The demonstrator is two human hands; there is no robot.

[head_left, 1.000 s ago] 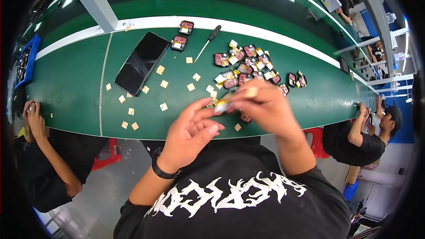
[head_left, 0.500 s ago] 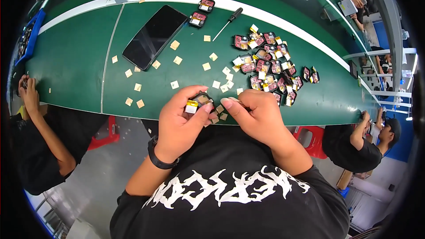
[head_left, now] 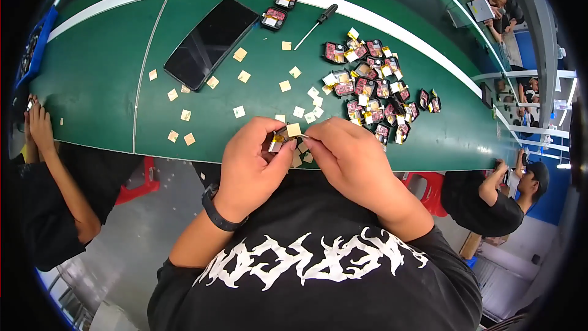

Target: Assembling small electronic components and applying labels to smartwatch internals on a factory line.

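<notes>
Centrally, left hand (head_left: 251, 165) with fingers closed around small black-cased device (head_left: 278, 139), over near edge of green table (head_left: 214, 129), pale square (head_left: 294, 129) against device, right hand (head_left: 349, 152) alongside, its fingertip grip indeterminable.

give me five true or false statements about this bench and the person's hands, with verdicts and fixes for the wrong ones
1. The left hand holds a black-cased device with a yellow-taped battery. True.
2. The smartphone lies right of the screwdriver. False: the black smartphone lies left of the black-handled screwdriver.
3. Pale squares lie scattered on the green tabletop. True.
4. The wristband is on the right wrist. False: the black wristband is on the left wrist.
5. The screwdriver's handle points toward the person. False: its shaft does.
</notes>
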